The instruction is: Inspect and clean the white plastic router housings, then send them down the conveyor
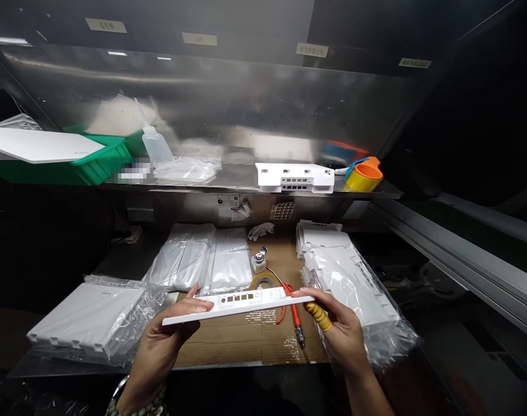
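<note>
A white plastic panel point(241, 301) with a row of port openings is held up over the cardboard-covered table, seen nearly edge-on. My left hand point(168, 326) grips its left end, thumb on top and fingers beneath. At the right end, my right hand point(339, 329) pinches the panel; one of its fingers wears a yellow cover. Just behind the panel lie a roll of tape point(264, 280) and a red-handled tool point(295, 315) with a dark tip, both near my right hand. A small pump bottle point(259, 261) stands farther back.
Bagged white panels point(88, 315) lie at the left, more bagged panels point(345, 277) at the right. Plastic bags point(188, 254) are stacked behind. The metal shelf point(237, 186) bears a green bin point(103, 162), a squeeze bottle point(156, 147), a white housing point(294, 177) and a yellow-orange cup point(364, 176).
</note>
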A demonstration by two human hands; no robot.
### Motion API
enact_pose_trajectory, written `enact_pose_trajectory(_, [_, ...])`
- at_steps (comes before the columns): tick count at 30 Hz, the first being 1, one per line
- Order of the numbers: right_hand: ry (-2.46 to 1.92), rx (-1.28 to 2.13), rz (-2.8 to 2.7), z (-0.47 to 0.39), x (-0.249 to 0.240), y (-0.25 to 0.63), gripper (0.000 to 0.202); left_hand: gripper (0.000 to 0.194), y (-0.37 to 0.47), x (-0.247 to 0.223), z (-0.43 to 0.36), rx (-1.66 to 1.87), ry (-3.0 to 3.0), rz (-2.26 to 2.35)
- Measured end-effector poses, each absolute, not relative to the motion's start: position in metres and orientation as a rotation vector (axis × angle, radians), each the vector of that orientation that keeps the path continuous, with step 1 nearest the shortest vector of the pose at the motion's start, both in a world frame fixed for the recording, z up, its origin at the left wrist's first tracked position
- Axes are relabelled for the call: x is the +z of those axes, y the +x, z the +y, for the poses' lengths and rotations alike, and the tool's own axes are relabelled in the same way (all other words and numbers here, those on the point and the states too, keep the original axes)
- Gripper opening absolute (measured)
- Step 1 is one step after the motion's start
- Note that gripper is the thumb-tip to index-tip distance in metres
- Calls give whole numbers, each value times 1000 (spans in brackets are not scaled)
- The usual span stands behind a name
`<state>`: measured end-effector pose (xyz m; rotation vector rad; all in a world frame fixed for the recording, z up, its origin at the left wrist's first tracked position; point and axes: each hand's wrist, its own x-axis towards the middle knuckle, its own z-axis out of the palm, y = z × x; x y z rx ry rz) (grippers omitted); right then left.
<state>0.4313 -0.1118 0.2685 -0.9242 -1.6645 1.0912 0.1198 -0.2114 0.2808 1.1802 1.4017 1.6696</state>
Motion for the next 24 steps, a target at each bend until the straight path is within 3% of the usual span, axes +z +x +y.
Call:
enact_pose_trajectory(4, [-908, 1108, -1695, -114, 271, 423, 20, 17, 120, 286, -218, 1620, 1066, 1483])
enact_pose_trajectory(8, [-920, 1078, -1798, -99, 259, 391, 25, 35, 116, 288, -231, 1423, 960, 1670])
enact_pose_trajectory(12, [-1308, 907, -2230, -49, 218, 348, 36, 33, 94, 266, -249, 1450, 900, 1887])
enact_pose_trajectory(17, [-1783, 824, -2474, -7, 146, 312, 27, 34, 70, 236, -270, 1517, 946, 2046])
enact_pose_trajectory(24, [-1864, 671, -2710, -25, 97, 299, 32, 35, 83, 237, -277, 1770, 618, 2098])
